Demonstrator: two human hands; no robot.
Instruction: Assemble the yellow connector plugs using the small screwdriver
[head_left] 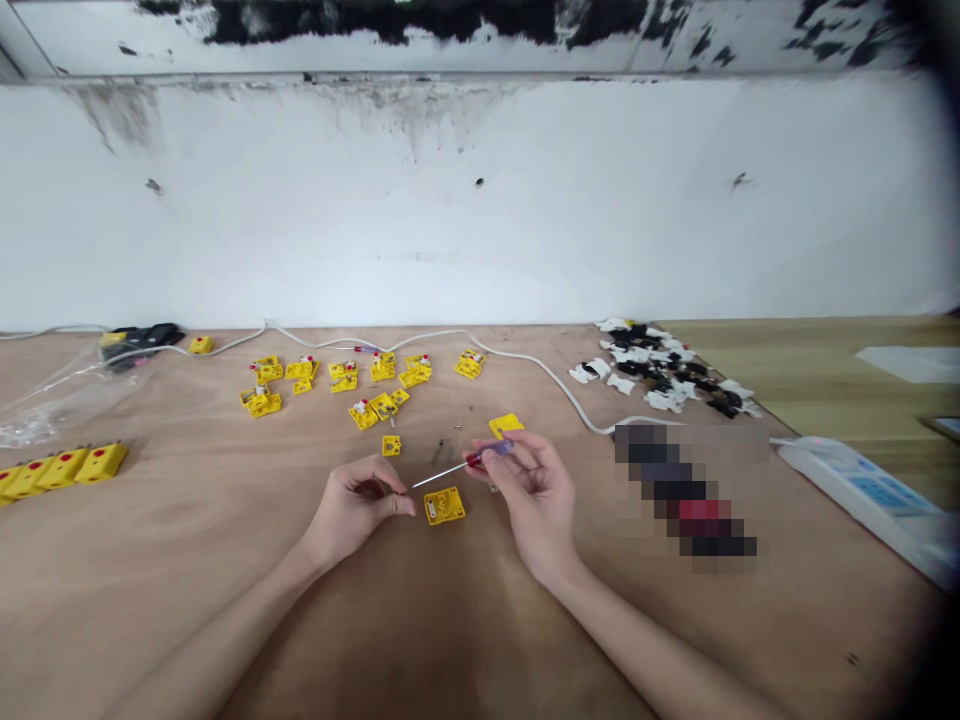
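Observation:
My right hand (536,500) is closed round the red and purple handle of a screwdriver (487,455), its thin shaft pointing left. The shaft's tip is close to the fingertips of my left hand (364,505), which are pinched together; a tiny reddish bit shows there, too small to name. Between my hands, an open yellow housing (445,506) lies on the wooden table, just below the shaft. A flat yellow cover (506,426) rests behind my right hand. A small yellow piece (391,445) sits beyond my left fingers, with small metal parts (439,449) to its right.
Several opened yellow units (382,366) are spread across the back. A row of yellow units (64,470) stands at left, near a plastic bag (60,395). Black and white scraps (667,365), a white cable (555,375) and a power strip (874,500) are at right, beside a pixelated patch.

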